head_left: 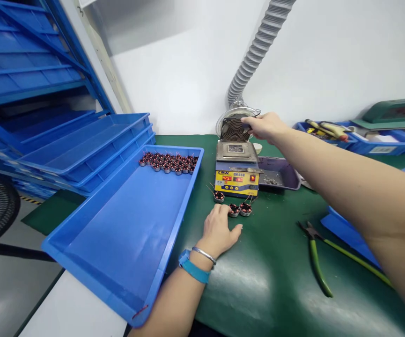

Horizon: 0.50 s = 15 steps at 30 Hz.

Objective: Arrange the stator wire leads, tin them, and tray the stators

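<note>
My left hand [220, 230] rests on the green table, thumb spread from the curled fingers, and holds nothing I can see. Just beyond its fingertips are small copper-wound stators: one [218, 196] stands alone, while a pair [245, 209] sits side by side, the nearer one at my fingertips. Farther back, a yellow and blue solder pot [237, 181] with lit red digits stands under a round fume hood [235, 128]. My right hand [266, 127] reaches to the hood's right edge, fingers pinched on a small dark thing with thin wire-like ends; its kind is unclear.
A blue tray [118, 224] on the left holds rows of stators [169, 163] at its far end. Green-handled cutters [314, 257] lie at right. A purple-grey bin [279, 174] stands beside the pot. A grey hose [258, 49] rises behind. Stacked blue trays [93, 145] stand far left.
</note>
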### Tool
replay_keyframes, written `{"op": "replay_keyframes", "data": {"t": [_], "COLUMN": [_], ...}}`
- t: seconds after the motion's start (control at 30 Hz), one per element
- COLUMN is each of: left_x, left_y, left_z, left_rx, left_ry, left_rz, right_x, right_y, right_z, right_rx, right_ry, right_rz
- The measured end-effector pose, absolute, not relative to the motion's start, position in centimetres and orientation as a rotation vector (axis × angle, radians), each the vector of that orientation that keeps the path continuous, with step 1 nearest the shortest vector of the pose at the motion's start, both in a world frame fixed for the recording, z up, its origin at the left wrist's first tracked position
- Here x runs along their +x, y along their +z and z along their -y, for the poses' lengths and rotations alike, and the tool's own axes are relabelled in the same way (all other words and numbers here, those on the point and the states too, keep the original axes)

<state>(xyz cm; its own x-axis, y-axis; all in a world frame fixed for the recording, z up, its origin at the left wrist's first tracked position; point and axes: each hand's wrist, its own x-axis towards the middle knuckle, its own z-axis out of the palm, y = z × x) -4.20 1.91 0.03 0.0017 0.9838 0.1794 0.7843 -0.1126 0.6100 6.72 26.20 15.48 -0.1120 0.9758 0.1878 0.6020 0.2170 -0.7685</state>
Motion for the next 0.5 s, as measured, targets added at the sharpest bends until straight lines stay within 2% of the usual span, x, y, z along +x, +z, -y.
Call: {"op": "replay_keyframes", "data": {"t": [0.13, 0.3, 0.5], "left_x": [-4.2, -4.3, -4.3], "left_y": [-0.3, -0.4, -0.5], "left_z": [-1.9, -1.9, -2.0], "left_rx": [1.940, 1.963, 2.024], "left_ry": [0.836, 0.825, 0.759], "left_rz": [-1.787, -1.762, -1.728], "right_x": [7.2, 8.7, 11.4], "right_y": [15.8, 15.2, 11.7], "right_z": [-24.4, -21.6, -15.7], "right_rx": [-1.493, -1.311, -1.021], "right_ry": [0.887, 1.128, 1.236], "right_rz": [1.597, 1.512, 1.572]}}
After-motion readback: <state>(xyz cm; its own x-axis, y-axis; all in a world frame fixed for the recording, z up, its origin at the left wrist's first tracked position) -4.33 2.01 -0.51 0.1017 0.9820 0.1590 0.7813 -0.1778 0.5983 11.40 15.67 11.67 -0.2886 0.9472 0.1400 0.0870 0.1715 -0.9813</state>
